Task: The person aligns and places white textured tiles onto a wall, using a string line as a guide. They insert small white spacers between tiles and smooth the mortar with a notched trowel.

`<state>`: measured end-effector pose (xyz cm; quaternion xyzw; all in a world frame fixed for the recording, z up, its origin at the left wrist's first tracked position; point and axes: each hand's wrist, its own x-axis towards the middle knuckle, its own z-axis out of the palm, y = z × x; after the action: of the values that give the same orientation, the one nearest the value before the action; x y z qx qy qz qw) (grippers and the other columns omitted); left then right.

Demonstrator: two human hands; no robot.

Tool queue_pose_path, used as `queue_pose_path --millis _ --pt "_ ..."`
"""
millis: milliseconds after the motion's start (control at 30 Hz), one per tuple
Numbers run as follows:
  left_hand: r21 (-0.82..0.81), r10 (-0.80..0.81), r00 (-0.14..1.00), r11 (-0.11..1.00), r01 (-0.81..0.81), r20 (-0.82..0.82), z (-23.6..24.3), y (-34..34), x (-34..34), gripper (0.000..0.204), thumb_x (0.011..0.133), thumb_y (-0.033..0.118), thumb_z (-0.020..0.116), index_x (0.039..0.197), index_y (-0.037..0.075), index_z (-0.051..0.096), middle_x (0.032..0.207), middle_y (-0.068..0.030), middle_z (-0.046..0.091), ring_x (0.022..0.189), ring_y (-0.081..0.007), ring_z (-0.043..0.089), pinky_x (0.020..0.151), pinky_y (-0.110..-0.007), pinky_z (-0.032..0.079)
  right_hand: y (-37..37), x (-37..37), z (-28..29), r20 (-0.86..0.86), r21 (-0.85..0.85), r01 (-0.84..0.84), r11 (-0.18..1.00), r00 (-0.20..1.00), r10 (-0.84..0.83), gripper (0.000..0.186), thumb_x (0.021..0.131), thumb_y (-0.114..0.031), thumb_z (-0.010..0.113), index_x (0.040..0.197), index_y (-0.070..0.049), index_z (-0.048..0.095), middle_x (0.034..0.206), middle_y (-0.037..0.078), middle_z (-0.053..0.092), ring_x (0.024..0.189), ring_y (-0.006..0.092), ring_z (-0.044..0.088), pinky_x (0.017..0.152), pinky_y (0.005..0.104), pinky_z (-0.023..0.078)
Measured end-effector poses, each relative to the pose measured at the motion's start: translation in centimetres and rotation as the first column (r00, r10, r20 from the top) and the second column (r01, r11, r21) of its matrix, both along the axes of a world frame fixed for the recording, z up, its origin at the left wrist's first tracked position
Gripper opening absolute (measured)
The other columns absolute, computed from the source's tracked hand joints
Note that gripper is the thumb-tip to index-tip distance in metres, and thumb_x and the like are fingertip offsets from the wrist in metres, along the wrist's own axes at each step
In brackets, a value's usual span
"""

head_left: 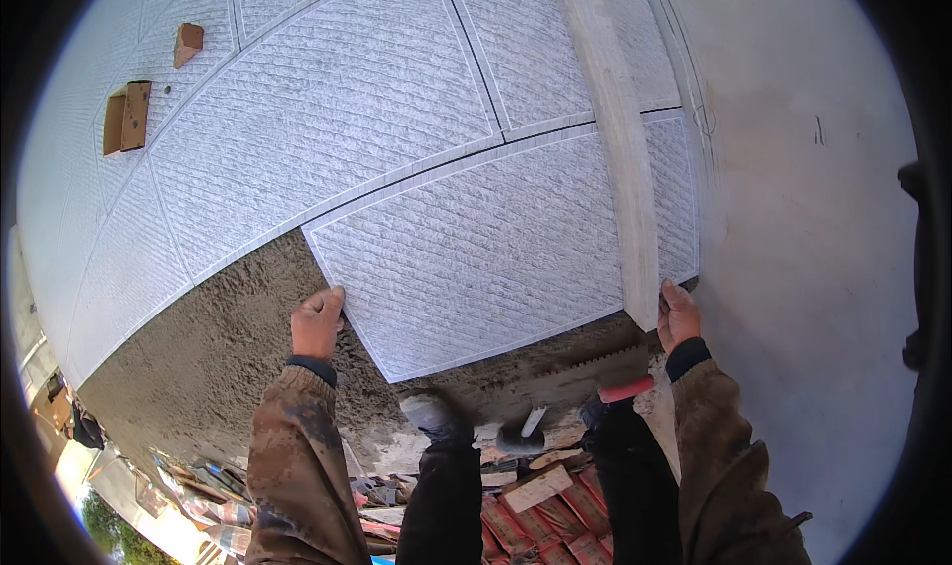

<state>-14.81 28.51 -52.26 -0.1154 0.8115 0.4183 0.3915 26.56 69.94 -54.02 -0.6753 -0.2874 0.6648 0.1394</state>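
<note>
A large textured grey-white tile [466,248] lies at the front edge of the laid tiles, over wet mortar [218,337]. My left hand [316,319] is closed on the tile's left edge. My right hand [678,313] grips the tile's right front corner, beside the end of a long pale straightedge bar [615,109] that lies across the tiles. A notched trowel with a red handle [626,387] is below my right hand. A dark mallet with a pale handle [533,420] lies between my shoes.
An open cardboard box [126,118] and a brick piece [188,45] sit on laid tiles at upper left. A pale wall [803,248] borders the right. Red tile stacks or roofing pieces [545,525] and debris lie below my feet. My shoes stand at the mortar's edge.
</note>
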Motion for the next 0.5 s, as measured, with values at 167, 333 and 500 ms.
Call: queue_pose_path --millis 167,333,500 --pt "0.052 0.053 0.999 0.997 -0.053 -0.009 -1.1 -0.7 0.4 0.034 0.092 0.031 0.068 0.102 -0.002 0.071 0.078 0.0007 0.065 0.064 -0.0066 0.051 0.058 -0.026 0.043 -0.1 -0.7 0.9 -0.042 -0.003 -0.008 1.0 0.999 0.008 0.018 0.091 -0.017 0.068 0.089 -0.005 0.055 0.084 0.002 0.057 0.076 0.0145 0.059 0.074 0.029 0.055" --pt "0.033 0.084 0.996 0.996 -0.084 0.018 -1.6 -1.1 0.4 0.03 0.094 0.027 0.065 0.105 0.0 0.07 0.079 0.0017 0.065 0.063 -0.0051 0.049 0.059 -0.023 0.043 -0.2 -1.1 1.1 0.014 0.006 0.057 0.998 0.998 -0.057 0.02 0.089 -0.014 0.071 0.084 -0.005 0.054 0.08 0.003 0.055 0.074 0.0143 0.059 0.07 0.0296 0.056" --pt "0.045 0.131 0.991 0.99 -0.132 0.023 -2.5 -1.8 0.4 0.031 0.093 0.028 0.067 0.106 -0.001 0.07 0.078 0.0013 0.065 0.063 -0.0065 0.05 0.059 -0.024 0.043 -0.2 -1.2 1.1 0.011 0.0 0.067 0.998 0.998 -0.067 0.019 0.09 -0.013 0.07 0.084 -0.004 0.054 0.081 0.003 0.055 0.074 0.0139 0.059 0.069 0.0289 0.057"
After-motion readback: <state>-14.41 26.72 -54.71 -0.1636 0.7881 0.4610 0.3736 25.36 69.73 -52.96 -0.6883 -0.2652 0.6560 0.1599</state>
